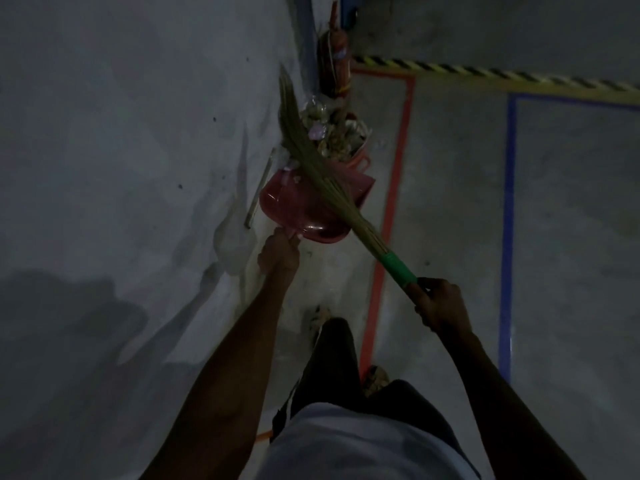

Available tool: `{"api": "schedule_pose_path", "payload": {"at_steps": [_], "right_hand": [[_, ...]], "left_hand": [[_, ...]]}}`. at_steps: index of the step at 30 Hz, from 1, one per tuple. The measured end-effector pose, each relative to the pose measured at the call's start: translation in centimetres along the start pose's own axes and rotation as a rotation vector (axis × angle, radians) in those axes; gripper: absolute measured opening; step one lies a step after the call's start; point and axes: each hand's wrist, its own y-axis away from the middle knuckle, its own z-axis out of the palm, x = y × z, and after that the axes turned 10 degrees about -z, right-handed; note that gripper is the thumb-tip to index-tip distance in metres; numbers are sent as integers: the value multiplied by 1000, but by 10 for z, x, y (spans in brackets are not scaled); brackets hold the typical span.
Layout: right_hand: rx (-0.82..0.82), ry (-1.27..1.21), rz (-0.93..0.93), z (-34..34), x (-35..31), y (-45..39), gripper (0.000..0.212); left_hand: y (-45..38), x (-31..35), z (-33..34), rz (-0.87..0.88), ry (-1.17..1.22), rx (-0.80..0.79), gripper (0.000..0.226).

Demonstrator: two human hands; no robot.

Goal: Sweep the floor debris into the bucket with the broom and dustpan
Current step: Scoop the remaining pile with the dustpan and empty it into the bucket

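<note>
The red dustpan (304,209) is gripped by its handle in the left hand (280,252), tipped just ahead toward the full bucket (349,147); the broom (322,174) is held in the right hand (440,304), bristles laid across the pan

The red plastic dustpan (304,206) has a smooth, glossy surface that catches highlights near its rear edge. The broom of dry straw-coloured grass bristles (313,161) looks rough and fibrous, bound with glossy green tape. The grey concrete floor (571,220) is matt, marked with smooth coloured tape lines.
</note>
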Motion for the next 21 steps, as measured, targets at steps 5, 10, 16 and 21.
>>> {"api": "schedule_pose_path", "payload": {"at_steps": [5,10,16,21], "right_hand": [[59,-56,48,-26,-22,-55,48],[93,-47,70,-39,-43,-148,54],[57,162,67,-54,-79,-265,40],[-40,330,85,-66,-106,-347,31]], "left_hand": [[-55,66,0,65,66,-19,44],[-143,141,4,102,91,-64,54],[-239,215,2,97,37,-187,68],[-305,265,-1,55,-19,-276,65]]}}
